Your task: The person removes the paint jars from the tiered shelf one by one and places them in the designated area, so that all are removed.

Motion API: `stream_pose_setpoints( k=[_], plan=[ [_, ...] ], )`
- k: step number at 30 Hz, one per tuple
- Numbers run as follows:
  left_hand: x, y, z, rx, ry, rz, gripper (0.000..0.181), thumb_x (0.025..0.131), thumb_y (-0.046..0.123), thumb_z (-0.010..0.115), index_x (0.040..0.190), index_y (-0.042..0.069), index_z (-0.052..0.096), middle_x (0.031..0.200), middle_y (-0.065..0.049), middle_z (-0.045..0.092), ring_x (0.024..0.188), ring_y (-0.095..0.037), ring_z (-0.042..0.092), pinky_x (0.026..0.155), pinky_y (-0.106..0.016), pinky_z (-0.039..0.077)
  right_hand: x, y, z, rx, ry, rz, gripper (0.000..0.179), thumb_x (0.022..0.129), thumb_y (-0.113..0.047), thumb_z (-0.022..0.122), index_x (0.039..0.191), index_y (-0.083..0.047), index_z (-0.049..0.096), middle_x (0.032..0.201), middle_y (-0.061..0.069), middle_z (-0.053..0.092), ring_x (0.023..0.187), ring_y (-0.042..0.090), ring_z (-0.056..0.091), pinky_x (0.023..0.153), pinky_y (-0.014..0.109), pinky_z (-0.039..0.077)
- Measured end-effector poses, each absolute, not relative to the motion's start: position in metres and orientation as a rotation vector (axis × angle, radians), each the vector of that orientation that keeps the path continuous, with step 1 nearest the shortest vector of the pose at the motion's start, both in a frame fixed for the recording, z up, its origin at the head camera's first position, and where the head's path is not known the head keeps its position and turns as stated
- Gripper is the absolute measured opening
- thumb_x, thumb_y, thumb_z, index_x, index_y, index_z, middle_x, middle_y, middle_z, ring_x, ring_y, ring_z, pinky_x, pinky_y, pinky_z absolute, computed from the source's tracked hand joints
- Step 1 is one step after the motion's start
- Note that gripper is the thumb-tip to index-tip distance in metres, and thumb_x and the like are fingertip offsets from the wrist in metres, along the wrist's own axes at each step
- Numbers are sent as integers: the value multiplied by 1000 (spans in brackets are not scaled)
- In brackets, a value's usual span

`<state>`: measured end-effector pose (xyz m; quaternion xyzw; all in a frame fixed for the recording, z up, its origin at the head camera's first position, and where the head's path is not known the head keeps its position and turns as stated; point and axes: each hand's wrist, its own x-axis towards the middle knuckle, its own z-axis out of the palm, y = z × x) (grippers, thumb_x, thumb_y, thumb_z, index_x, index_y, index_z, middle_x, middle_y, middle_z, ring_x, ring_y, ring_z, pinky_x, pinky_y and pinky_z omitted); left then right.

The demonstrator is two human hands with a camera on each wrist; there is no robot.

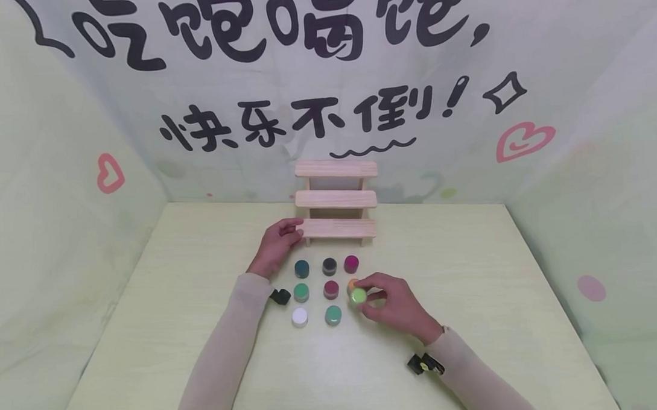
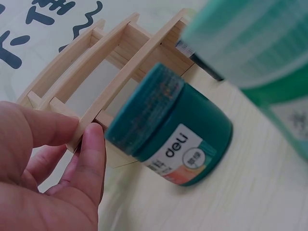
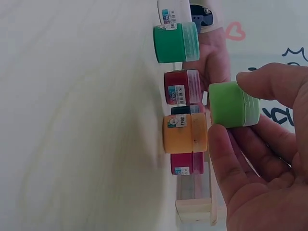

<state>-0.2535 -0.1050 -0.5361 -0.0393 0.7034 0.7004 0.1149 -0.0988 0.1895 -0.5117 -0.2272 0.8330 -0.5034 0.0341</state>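
Observation:
My right hand (image 1: 396, 304) holds a light green paint jar (image 3: 226, 105) between thumb and fingers, lifted off the table beside an orange paint jar (image 3: 178, 134). With thumb and fingers, my left hand (image 1: 275, 246) pinches the left end of the lowest board of a three-step wooden rack (image 1: 337, 228). A dark teal paint jar (image 2: 168, 125) labelled "deli" stands close to that hand. Other jars stand in rows before the rack: black (image 1: 329, 266), magenta (image 1: 351, 264), green (image 1: 301, 291), dark red (image 1: 331, 289), white (image 1: 300, 317) and teal green (image 1: 333, 315).
The pale wooden table (image 1: 148, 332) carries everything. A white cloth backdrop (image 1: 240, 172) with black writing rises right behind the rack, and cloth walls stand at both sides. Each wrist bears a small black device (image 1: 425, 364).

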Motion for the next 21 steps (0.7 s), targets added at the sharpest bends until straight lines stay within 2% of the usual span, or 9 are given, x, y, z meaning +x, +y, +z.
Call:
stream_pose_setpoints(
  k=[10,21],
  plan=[
    [-253,-105,-536,-111,2041,2065,32,97,10,68,129,12,65,116,-9,59,107,-17,60,93,-23,59,-89,191,-514,-640,2522,-1435,37,81,-4,82,116,-11,71,110,-4,71,97,20,70,84,33,64],
    [-252,-106,-536,-107,2039,2063,32,97,12,67,129,13,65,117,-9,60,108,-17,61,93,-22,59,-87,189,-524,-597,2511,-1336,37,81,-4,81,115,-14,69,111,-4,71,95,16,71,84,24,62]
  ],
)
